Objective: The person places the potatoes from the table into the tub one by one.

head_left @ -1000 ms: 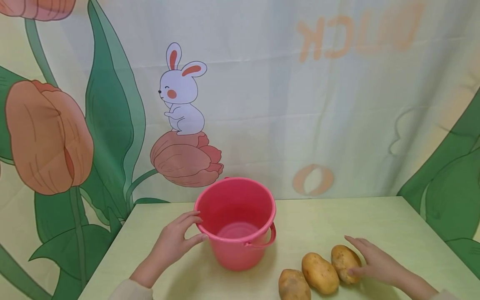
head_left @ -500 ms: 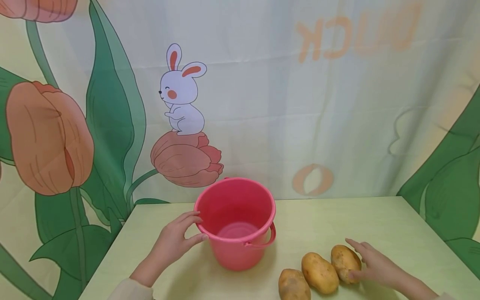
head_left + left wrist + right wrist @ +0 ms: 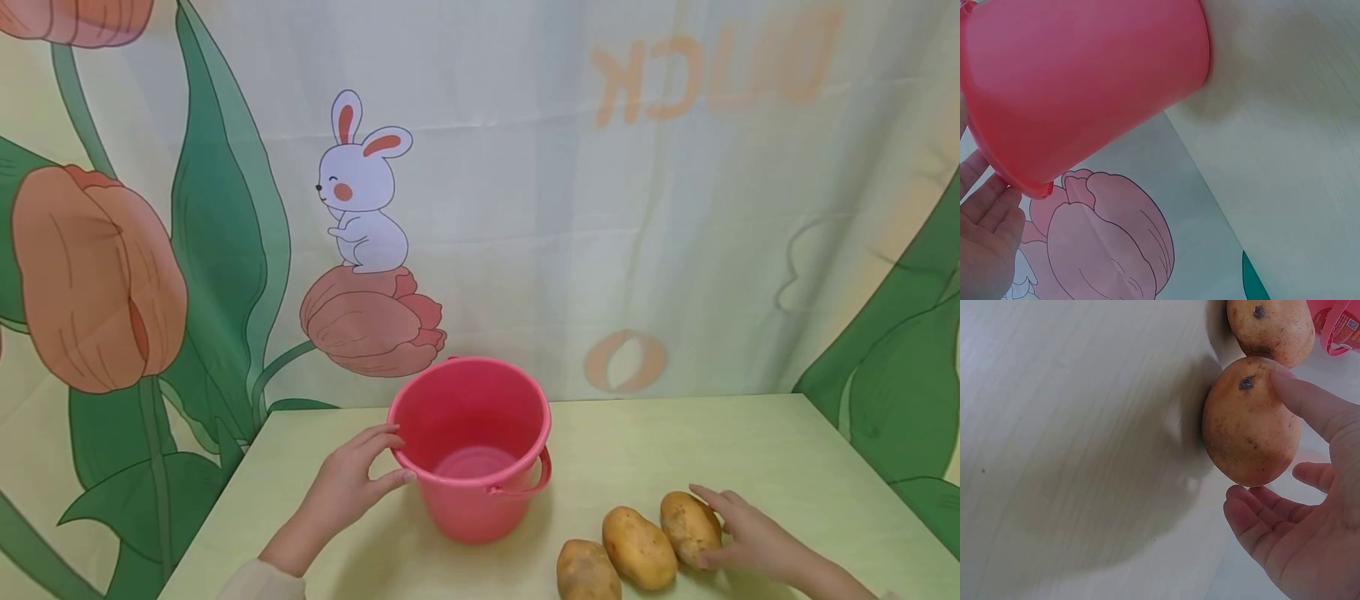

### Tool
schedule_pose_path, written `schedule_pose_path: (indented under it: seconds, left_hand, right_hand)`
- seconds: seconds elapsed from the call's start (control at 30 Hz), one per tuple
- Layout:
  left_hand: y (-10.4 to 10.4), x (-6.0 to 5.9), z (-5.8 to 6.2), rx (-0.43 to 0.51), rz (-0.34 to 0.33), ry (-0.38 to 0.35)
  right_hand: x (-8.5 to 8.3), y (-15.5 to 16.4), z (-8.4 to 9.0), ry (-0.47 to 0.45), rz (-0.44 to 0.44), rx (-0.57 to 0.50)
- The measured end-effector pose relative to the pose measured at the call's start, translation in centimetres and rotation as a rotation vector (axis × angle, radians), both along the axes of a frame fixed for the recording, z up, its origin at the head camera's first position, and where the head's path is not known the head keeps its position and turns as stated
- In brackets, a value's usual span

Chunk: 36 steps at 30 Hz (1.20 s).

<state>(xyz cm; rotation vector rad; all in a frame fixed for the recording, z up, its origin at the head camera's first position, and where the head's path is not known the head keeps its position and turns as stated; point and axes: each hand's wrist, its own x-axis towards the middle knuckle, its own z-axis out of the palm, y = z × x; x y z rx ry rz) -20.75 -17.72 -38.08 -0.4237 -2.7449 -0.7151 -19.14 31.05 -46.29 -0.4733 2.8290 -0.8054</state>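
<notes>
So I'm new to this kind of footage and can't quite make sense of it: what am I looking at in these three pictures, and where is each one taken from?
There is no machine here, just a person working with two bare hands and wearing three cameras.

The wide picture comes from a head camera looking down at a pale green table. On it stand a pink bucket, which looks empty, and three potatoes in a row.

The left hand holds the bucket's rim between thumb and fingers. The left wrist camera shows that same bucket from close by, at a tilt.

The right hand touches the rightmost potato, thumb on one end and fingers around the other. The right wrist camera shows that potato up close. It lies on the table, not lifted.
</notes>
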Motion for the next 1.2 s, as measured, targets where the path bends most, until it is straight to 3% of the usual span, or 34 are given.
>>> schedule_pose_path:
  seconds: [0.47, 0.6, 1.2]
  left_hand:
    - [-0.19, -0.01, -0.18, 0.000, 0.003, -0.001]
    - [-0.26, 0.04, -0.23, 0.008, -0.008, 0.009]
    - [-0.30, 0.00, -0.14, -0.002, -0.005, -0.007]
  right_hand:
    - [-0.06, -0.14, -0.43, -0.052, 0.006, -0.045]
    - [0.10, -0.16, -0.56, -0.056, 0.054, -0.068]
    - [0.13, -0.58, -0.86, -0.014, 0.044, -0.001]
